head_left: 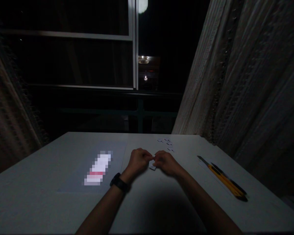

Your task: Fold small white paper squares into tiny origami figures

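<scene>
Smooth pale worktop (39, 199) in dim light; ribbed, loose-woven curtain (198, 78) at right. Small, flat, white angular piece (152, 165), dark-marked, shows between left hand (138, 160) and right hand (167, 162). Fingers of both drawn into near-closed pinches, tips almost meeting; cannot tell which grips it. Similar marked scraps (170, 144) beyond; slim yellow-handled cutter (222, 178) rightward.

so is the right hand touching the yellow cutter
Apart: the head view shows a stretch of tabletop between the right hand and the yellow cutter.
</scene>
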A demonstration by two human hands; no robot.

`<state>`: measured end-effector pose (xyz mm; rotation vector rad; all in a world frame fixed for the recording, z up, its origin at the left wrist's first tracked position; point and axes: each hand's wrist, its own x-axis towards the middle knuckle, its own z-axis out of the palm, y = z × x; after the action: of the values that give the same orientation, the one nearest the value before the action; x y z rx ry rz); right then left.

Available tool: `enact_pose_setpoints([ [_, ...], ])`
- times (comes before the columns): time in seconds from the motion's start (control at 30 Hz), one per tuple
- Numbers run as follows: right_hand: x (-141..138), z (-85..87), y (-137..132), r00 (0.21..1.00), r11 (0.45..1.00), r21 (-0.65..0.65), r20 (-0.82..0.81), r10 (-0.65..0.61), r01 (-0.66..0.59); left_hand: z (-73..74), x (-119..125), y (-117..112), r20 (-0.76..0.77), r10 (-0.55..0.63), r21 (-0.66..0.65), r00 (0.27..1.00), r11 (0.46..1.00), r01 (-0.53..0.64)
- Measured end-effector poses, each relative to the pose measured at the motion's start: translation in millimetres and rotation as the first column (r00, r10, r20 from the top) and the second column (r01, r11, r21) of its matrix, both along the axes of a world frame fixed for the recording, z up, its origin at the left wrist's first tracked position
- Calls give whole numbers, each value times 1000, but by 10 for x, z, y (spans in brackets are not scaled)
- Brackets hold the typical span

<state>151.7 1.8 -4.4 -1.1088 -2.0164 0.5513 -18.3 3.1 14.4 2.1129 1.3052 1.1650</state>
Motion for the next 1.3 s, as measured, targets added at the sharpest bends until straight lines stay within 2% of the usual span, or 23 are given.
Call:
enact_pose_setpoints([
  [0.1,-20,30,-5,999,999,24,-8,-44,44,-7,14,4,22,52,49,998,997,-53],
  [0.23,-31,68,-20,998,995,81,-27,-57,59,-14,17,1,61,59,99,996,993,-64],
  [0.4,-20,73,-22,991,991,89,-97,-88,96,-48,-3,18,156,69,94,985,992,-84],
  [0.67,-13,85,-39,995,974,205,-24,-95,98,-79,12,19,105,19,80,994,996,-27],
  [0.83,-27,93,-54,993,966,235,-64,-95,108,-59,-6,24,163,39,50,986,998,-47],
  [1.2,-41,80,-40,958,986,114,-275,-82,118,-27,-15,22,280,74,-23,957,997,-70],
  [1.3,-74,81,-58,945,978,149,-313,-97,149,-33,-7,25,289,69,-32,955,998,-63],
])
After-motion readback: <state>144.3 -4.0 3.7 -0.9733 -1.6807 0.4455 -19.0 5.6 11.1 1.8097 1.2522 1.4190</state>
